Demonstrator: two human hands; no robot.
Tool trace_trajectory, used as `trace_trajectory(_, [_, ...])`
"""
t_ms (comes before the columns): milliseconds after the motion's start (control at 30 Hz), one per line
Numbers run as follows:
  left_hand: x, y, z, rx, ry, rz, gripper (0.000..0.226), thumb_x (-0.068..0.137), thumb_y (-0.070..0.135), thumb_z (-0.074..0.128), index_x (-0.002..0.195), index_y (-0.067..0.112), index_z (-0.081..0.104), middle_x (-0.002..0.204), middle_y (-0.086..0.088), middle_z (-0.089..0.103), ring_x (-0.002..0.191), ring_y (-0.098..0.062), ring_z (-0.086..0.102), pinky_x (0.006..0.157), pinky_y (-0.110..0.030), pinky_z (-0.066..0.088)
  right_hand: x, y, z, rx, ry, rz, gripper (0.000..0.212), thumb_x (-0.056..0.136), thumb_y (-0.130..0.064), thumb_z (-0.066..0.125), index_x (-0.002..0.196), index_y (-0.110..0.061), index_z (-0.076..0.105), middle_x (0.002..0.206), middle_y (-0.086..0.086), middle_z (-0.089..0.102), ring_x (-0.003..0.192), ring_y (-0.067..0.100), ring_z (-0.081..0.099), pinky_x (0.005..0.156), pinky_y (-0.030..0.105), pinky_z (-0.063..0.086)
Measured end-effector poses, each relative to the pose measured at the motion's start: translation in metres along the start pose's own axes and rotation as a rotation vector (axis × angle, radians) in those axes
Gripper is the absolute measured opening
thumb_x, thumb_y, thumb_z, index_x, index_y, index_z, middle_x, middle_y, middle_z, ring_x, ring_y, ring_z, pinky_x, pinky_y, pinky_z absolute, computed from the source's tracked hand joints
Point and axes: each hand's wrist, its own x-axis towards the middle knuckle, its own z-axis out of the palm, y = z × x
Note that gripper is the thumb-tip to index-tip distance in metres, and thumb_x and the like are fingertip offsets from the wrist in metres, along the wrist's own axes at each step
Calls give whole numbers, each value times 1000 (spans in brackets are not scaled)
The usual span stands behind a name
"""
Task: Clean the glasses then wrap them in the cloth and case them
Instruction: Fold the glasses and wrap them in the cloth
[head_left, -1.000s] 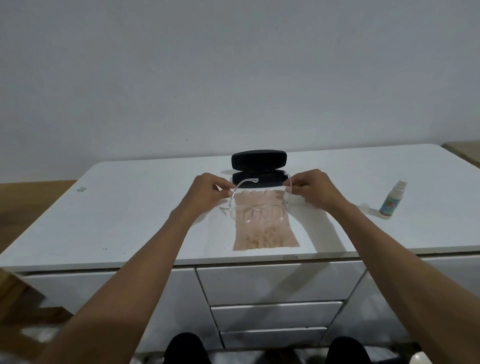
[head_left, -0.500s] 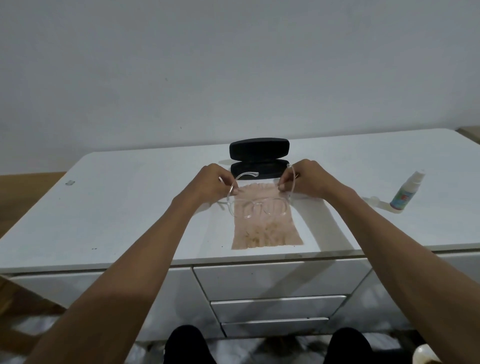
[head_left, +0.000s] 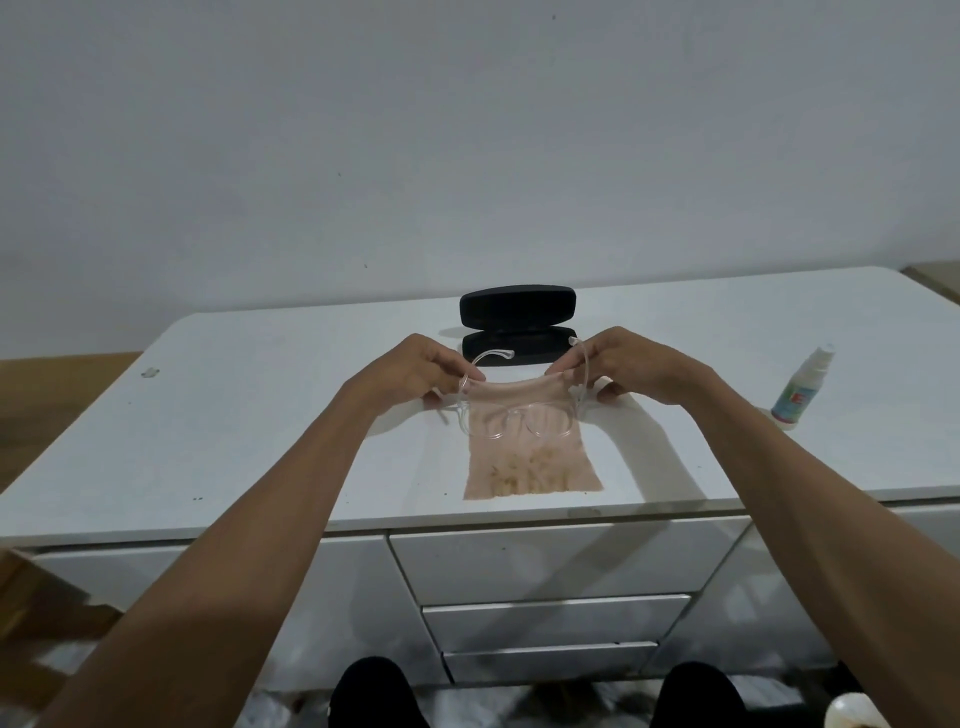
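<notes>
From the head view, I see the glasses (head_left: 517, 418) lying lens-down on the far half of the pink cloth (head_left: 530, 457), which is spread flat near the front edge of the white cabinet top (head_left: 260, 415). That placement makes sense to me: with the frame already centred on the fabric, the cloth can simply be folded over it.

The left hand (head_left: 415, 371) pinches the far left corner of the cloth, fingers curled around it beside the left temple arm of the frame. The right hand (head_left: 631, 369) does the same at the far right corner, right against the other temple arm. Between them the far edge of the cloth is lifted off the surface and sags in a shallow curve just above the frame, so I judge this to be the start of the wrap, with the fold about to come toward the near side.

The black case (head_left: 518, 325) sits open just beyond the hands, lid up, close enough to take the bundle. The spray bottle (head_left: 800, 387) stands well apart at the right, out of the way, which suggests cleaning is finished.
</notes>
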Motion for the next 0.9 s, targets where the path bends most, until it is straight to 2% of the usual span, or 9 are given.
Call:
trace_trajectory(100, [-3,4,0,38,-26,-10,34,82,-13,55,93,5,81,76,-6,68,68,-16,53,67,-30,45,-3,-4,0,-21,-22,6,40,88,5,45,94,-11,82,111,16,74,86,20,56,72,33,42])
trace_trajectory(233, [-7,10,1,128,-57,8,42,74,-10,47,79,12,83,99,-13,78,79,-17,54,72,-33,46,-3,-6,0,-83,-61,12,40,81,8,43,82,-7,80,103,6,78,95,17,61,75,32,44])
trace_trajectory(333, [-8,12,3,123,-80,15,48,73,-16,41,72,13,78,96,-9,79,74,-12,57,71,-32,44,-1,-6,1,-106,-71,15,36,77,10,44,82,-3,78,102,7,79,90,15,61,71,31,41])
trace_trajectory(433, [-9,12,3,109,-95,23,37,75,-15,41,82,4,72,96,-13,79,70,-9,57,68,-31,41,-3,-6,2,-90,-77,10,37,77,9,44,80,-9,77,100,9,80,86,15,63,69,31,39])
trace_trajectory(500, [-11,12,4,83,-74,25,34,77,-14,42,87,2,70,98,-16,78,72,-11,58,67,-31,40,-4,-4,1,-57,-62,17,36,78,10,44,87,-5,76,99,11,79,84,14,63,67,30,39])
trace_trajectory(600, [-14,9,6,-10,38,27,34,78,-17,46,87,6,69,94,-13,76,81,-18,61,66,-31,41,-5,0,3,17,28,29,32,84,9,48,95,-4,76,93,9,79,79,15,61,64,30,39])
trace_trajectory(667, [-16,4,6,-38,144,30,36,79,-19,46,89,6,70,91,-10,73,82,-20,62,64,-29,44,-9,3,4,58,134,26,29,86,4,53,89,-11,77,89,5,78,77,17,56,64,30,39])
trace_trajectory(800, [-30,0,9,51,336,100,28,81,-12,52,83,11,67,80,-3,67,70,-20,57,64,-29,47,-24,8,9,27,372,0,19,85,-6,62,74,-19,73,92,7,76,72,19,55,58,27,39])
trace_trajectory(900, [-47,-2,16,173,428,201,19,78,-2,64,73,17,64,73,1,65,62,-18,55,64,-28,47,-39,6,10,-128,447,47,14,85,-15,63,78,-7,72,76,5,71,65,20,55,55,25,41])
